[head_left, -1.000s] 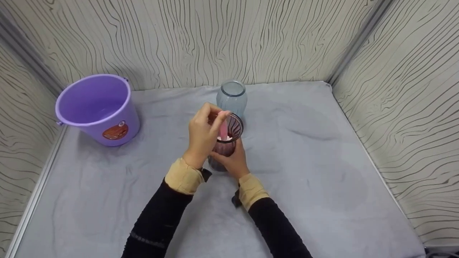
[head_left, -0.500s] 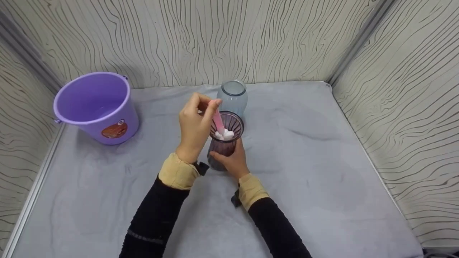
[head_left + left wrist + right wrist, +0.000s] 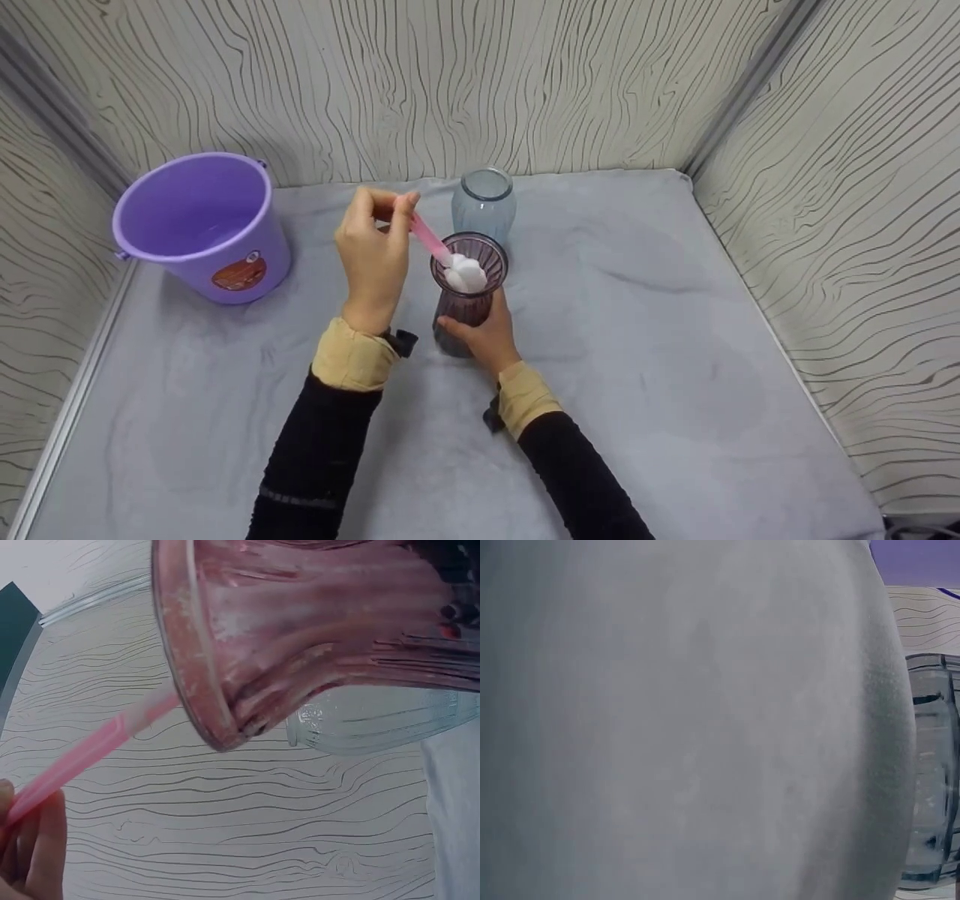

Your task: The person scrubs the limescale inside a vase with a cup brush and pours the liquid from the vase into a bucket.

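Note:
A purple ribbed glass vase [image 3: 459, 309] stands on the grey cloth in the middle of the head view. My right hand [image 3: 493, 335] holds it low on its right side, thumb across the front. Between thumb and fingertips my left hand [image 3: 373, 259] pinches the pink handle of a sponge bottle brush [image 3: 430, 238], up and left of the vase. Its white sponge head [image 3: 466, 274] bulges in the vase's mouth; how far down it reaches is hidden. In the left wrist view the pink handle [image 3: 86, 755] slants to the vase's rim [image 3: 196, 652].
Just behind the purple vase is a pale blue glass vase [image 3: 484, 214]. A purple bucket [image 3: 262, 259] with an orange-brown label stands at the back left. Wood-patterned panels [image 3: 585, 82] border the back and sides. Grey fabric [image 3: 705, 727] fills most of the right wrist view.
My left hand has moved left and slightly up with the brush handle, which now tilts further left. More of the white sponge shows in the vase's mouth. The right hand stays put.

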Demonstrator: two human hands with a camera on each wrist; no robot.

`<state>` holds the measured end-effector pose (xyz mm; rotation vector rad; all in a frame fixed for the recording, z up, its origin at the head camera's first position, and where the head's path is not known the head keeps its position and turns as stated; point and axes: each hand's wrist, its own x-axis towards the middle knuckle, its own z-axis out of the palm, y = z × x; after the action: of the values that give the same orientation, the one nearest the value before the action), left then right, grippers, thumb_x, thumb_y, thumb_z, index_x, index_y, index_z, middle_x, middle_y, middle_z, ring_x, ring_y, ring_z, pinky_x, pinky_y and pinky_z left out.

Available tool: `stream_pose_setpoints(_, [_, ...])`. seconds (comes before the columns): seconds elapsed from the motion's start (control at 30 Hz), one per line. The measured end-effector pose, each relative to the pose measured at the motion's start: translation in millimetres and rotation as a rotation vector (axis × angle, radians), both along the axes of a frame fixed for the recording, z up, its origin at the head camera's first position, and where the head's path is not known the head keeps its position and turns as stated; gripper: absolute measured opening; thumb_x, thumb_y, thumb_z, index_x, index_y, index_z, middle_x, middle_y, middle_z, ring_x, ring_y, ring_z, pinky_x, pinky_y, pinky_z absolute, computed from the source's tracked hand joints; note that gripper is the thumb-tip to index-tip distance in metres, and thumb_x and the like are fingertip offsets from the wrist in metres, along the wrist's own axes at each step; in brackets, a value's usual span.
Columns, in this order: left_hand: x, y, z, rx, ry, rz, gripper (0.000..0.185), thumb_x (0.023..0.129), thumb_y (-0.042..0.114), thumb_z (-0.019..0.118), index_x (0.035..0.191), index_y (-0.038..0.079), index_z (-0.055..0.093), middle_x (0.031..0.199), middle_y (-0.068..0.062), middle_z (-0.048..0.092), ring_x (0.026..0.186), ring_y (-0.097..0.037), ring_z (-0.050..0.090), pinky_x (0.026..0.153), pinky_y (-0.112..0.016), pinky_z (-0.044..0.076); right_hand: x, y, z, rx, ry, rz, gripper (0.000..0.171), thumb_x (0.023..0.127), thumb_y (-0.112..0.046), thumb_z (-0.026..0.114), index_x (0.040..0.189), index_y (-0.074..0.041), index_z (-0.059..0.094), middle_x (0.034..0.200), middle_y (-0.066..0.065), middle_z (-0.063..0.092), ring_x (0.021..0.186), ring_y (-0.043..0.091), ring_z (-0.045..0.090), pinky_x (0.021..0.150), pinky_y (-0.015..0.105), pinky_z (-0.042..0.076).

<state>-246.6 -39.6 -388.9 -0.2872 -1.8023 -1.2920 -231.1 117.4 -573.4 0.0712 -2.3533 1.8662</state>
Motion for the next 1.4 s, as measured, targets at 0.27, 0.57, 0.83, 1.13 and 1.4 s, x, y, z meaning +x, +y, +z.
stream_pose_setpoints(0.27, [2.5,-1.6,0.5,-0.069,0.082,0.089,0.022,0.09,0.008,0.077,0.082,-0.003,0.059,0.074,-0.012,0.063,0.07,-0.023,0.065,0.062,-0.03,0.054,-1.9,-2.5,-2.7,-0.004,0.023,0.008,0.109,0.073,-0.032,0.092,0.157,-0.01,0.027,0.152,0.01,0.045,0.138,0.024,0.045,0.115,0.043,0.035])
stream_pose_setpoints(0.57, [5.3,-15.9,9.0,-0.017,0.124,0.123,0.021,0.09,0.007,0.077,0.083,-0.005,0.06,0.075,-0.013,0.064,0.069,-0.022,0.065,0.063,-0.024,0.054,-1.6,-1.9,-2.2,0.007,0.032,-0.002,0.109,0.073,-0.033,0.092,0.157,-0.007,0.027,0.154,0.014,0.043,0.14,0.027,0.042,0.117,0.046,0.032])
stream_pose_setpoints(0.83, [12.0,-28.6,17.9,0.042,0.219,0.116,0.018,0.086,-0.002,0.077,0.084,-0.008,0.059,0.075,-0.016,0.064,0.065,-0.016,0.063,0.061,-0.018,0.052,-1.9,-1.3,-0.4,-0.01,0.034,0.003,0.106,0.073,-0.028,0.092,0.156,-0.007,0.029,0.15,0.014,0.046,0.137,0.027,0.045,0.115,0.046,0.034])
stream_pose_setpoints(1.13, [15.7,-37.5,18.8,0.112,0.298,0.071,0.035,0.093,0.018,0.075,0.084,-0.011,0.058,0.074,-0.015,0.065,0.063,-0.008,0.061,0.058,-0.017,0.052,-2.6,0.2,1.0,-0.003,0.016,0.002,0.107,0.074,-0.032,0.092,0.157,-0.01,0.028,0.152,0.012,0.044,0.139,0.027,0.043,0.116,0.047,0.033])
stream_pose_setpoints(1.4, [15.8,-47.9,2.6,0.223,0.213,0.058,0.015,0.089,-0.011,0.069,0.083,-0.005,0.056,0.077,-0.01,0.066,0.068,-0.006,0.065,0.059,-0.019,0.052,-1.1,1.2,-0.8,-0.013,-0.004,-0.007,0.109,0.072,-0.034,0.093,0.156,-0.011,0.028,0.151,0.012,0.045,0.138,0.027,0.044,0.116,0.046,0.032])
